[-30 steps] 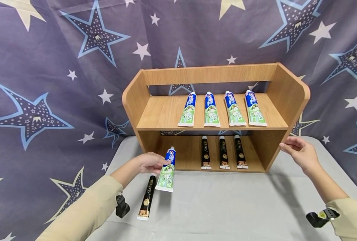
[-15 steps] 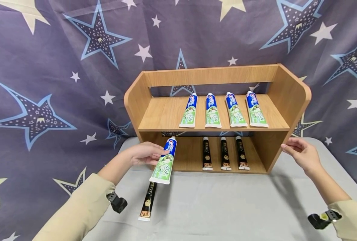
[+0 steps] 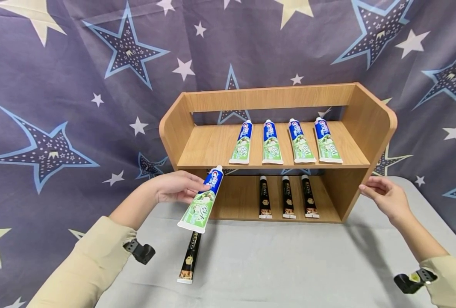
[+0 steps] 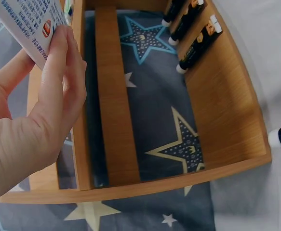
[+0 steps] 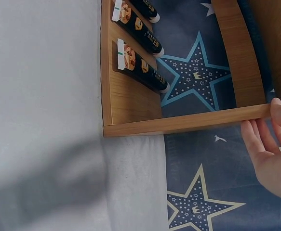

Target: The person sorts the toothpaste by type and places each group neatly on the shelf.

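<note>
In the head view my left hand (image 3: 175, 187) holds a blue-and-green toothpaste tube (image 3: 201, 204), cap tilted up, in front of the wooden shelf (image 3: 202, 145). Thumb and fingers pinch its side; the left wrist view shows the printed white back of this tube (image 4: 29, 21). Below it, a black toothpaste tube (image 3: 190, 259) lies on the table, its cap end hidden from the head view. At the shelf's right side my right hand (image 3: 388, 197) grips the panel edge (image 5: 193, 120), thumb over the edge and fingers against the outer face.
Several blue-and-green tubes (image 3: 272, 147) lie in a row on the upper board. Three black tubes (image 3: 287, 199) lie on the lower level, towards the right. Grey cloth covers the table (image 3: 274, 265), and a star-patterned curtain (image 3: 108, 107) hangs behind.
My left hand has lifted the blue-and-green tube up and to the left, and it has tilted more. It now overlaps the black tube's cap end. My right hand stays at the panel.
</note>
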`<state>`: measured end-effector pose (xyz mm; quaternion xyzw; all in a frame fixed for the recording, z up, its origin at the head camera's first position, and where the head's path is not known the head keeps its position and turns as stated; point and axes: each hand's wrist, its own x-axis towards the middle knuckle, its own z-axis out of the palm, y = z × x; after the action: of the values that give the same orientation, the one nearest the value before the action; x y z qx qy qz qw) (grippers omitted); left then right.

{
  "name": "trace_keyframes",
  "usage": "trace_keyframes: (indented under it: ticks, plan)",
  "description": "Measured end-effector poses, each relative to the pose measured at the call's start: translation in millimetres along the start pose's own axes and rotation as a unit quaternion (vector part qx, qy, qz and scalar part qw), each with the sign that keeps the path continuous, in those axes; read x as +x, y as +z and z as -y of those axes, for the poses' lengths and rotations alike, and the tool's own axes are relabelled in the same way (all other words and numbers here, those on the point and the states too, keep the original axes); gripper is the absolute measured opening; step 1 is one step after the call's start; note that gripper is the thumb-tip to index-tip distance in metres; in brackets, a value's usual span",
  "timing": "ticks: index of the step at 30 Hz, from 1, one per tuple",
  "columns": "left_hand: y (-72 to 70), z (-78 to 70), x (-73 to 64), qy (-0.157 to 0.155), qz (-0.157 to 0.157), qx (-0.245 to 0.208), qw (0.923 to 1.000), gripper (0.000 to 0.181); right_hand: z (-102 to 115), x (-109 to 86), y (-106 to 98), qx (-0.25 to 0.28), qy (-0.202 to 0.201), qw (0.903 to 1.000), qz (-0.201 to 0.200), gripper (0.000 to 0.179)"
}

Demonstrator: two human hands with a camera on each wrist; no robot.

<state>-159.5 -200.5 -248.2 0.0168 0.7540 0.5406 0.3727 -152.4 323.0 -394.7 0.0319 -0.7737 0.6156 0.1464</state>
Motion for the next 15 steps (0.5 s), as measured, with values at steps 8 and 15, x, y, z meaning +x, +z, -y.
trace_keyframes:
  ticks: [8,15]
  plan:
    - [-6.9,-14.0,-3.7,0.008,0.004,0.016,0.9998,0.028,2.8,-1.3,-0.1,-0.02,0.005,0.9998,0.0,0.031]
    - [-12.1,-32.5,-2.0,0.006,-0.01,0.025,0.9996,0.03,2.5,-0.8,-0.4,-0.02,0.005,0.9998,0.002,0.031]
